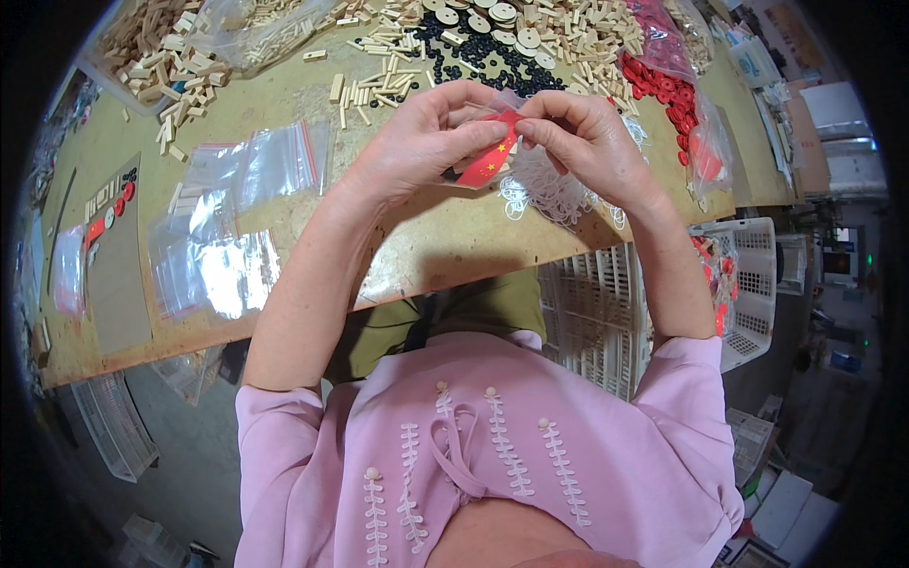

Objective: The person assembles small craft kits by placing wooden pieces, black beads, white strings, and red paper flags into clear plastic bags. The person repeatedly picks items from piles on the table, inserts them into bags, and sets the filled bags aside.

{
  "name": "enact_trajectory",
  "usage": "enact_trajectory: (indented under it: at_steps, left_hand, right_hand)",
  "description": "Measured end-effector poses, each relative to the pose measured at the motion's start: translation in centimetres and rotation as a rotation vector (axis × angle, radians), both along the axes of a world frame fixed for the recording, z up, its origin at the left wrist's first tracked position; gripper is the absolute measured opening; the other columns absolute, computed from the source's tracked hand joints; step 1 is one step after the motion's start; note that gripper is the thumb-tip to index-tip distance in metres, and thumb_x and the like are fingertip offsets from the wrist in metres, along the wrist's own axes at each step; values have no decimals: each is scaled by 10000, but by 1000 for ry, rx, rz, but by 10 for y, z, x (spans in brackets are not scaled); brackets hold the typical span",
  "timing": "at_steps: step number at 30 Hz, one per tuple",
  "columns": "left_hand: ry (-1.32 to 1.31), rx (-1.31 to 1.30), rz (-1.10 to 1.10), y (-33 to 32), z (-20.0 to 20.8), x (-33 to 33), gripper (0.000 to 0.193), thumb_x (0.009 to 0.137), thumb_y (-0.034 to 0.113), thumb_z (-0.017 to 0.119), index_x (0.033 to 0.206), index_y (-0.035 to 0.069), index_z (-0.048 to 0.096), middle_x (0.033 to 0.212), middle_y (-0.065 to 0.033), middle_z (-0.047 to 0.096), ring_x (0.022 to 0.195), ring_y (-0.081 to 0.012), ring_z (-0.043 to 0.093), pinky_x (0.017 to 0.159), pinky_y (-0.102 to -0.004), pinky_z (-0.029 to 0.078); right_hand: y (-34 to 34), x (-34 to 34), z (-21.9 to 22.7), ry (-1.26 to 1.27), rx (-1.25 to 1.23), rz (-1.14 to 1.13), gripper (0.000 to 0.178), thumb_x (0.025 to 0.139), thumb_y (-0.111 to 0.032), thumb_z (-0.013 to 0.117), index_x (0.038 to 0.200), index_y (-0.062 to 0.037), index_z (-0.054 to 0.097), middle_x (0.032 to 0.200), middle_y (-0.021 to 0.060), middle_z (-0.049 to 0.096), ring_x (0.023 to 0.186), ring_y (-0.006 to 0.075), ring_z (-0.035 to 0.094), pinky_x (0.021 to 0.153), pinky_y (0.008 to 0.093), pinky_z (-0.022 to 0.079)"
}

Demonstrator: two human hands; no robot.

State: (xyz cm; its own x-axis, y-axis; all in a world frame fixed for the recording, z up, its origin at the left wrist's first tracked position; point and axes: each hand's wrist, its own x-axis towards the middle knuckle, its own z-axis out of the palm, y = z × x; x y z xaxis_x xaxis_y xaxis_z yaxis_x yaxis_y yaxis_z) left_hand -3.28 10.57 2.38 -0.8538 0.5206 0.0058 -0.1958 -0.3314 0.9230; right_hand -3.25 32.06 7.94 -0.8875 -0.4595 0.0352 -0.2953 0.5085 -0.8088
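Note:
Both my hands are raised over the table, close together at its middle. A small red flag piece with yellow stars (pixel 490 165) hangs between them, with clear plastic, seemingly a small bag, showing around it. My left hand (pixel 417 140) is closed, its thumb pressing on the flag piece. The fingers of my right hand (pixel 589 140) pinch at the upper right edge of the same plastic and flag. What else is inside the plastic is hidden by my fingers. Just below my right hand lies a pile of white elastic loops (pixel 551 189).
Black rings (pixel 483 59), wooden discs (pixel 528 38) and wooden blocks (pixel 185 80) cover the far side. Red wheels (pixel 663 90) lie at right. Clear zip bags (pixel 251 170) and a brown board with sample parts (pixel 118 275) are at left. White plastic crates (pixel 592 312) stand below the front edge.

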Motion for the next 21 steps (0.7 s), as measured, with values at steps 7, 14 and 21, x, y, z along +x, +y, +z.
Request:
enact_trajectory:
  at_steps: [7, 14, 21]
  left_hand:
    - [206, -6, 130, 1, -14, -6, 162, 963, 145, 704, 1045, 7, 684, 878, -15, 687, 756, -49, 604, 650, -209, 492]
    - [85, 71, 29, -6, 1, 3, 152, 968, 168, 702, 1050, 45, 739, 808, 22, 669, 666, -26, 547, 569, -193, 410]
    - [167, -70, 340, -23, 2, -18, 143, 994, 176, 663, 1053, 62, 724, 1016, -44, 733, 887, -103, 640, 804, -246, 515]
  right_hand:
    - [-1, 2, 6, -75, 27, -2, 110, 929, -94, 693, 959, 12, 702, 755, -29, 637, 706, 24, 532, 627, 227, 451]
    - [11, 8, 12, 302, 68, 90, 147, 889, -72, 709, 1006, 12, 741, 867, 91, 715, 825, 188, 680, 779, 320, 534]
    - [16, 93, 30, 344, 118, -9, 181, 825, 6, 726, 993, -48, 766, 882, 85, 682, 843, 213, 660, 752, 332, 517]
